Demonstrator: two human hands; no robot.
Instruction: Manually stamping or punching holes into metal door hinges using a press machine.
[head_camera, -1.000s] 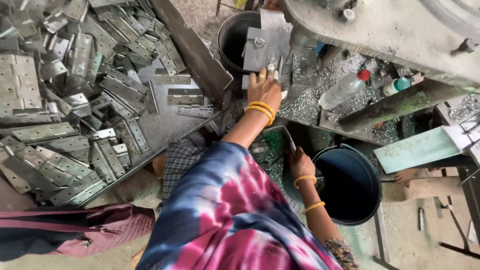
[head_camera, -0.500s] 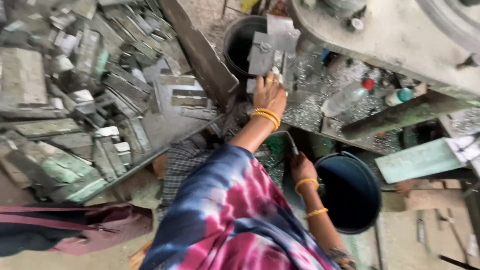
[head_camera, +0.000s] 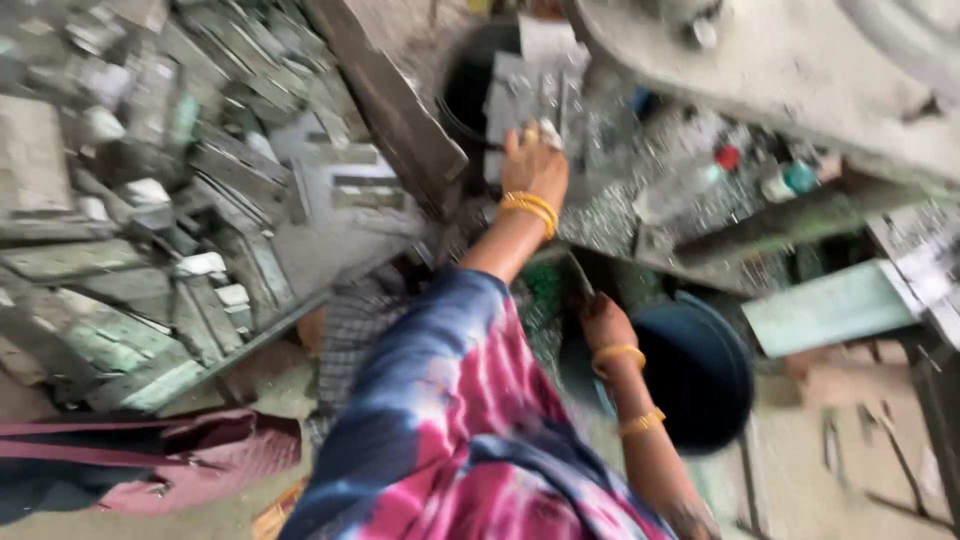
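On the floor at left, a heap of grey metal plates (head_camera: 150, 230) lies jumbled.
Left hand (head_camera: 535, 165), its fingers clamped on a flat metal plate (head_camera: 530, 95), holds it at the worktop's (head_camera: 700, 215) near edge; right hand (head_camera: 603, 322) rests by the dark bucket (head_camera: 700, 370), its fingers too blurred to tell.

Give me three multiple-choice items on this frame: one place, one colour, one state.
1. Where is the left hand?
A. On the flat grey metal plate at the machine
B. Inside the dark round bucket
C. On the maroon cloth

2. What colour are the wrist bangles?
A. Silver
B. Yellow-gold
C. Black

3. What state is the right hand in?
A. Raised above the head
B. Low beside the bucket, its grip too blurred to tell
C. Flat on the heap of grey metal pieces

Key: 1 A, its fingers lie on the plate's lower edge. 2 B, the bands on both wrists show yellow-gold. 3 B, it sits at the bucket's rim, blurred.
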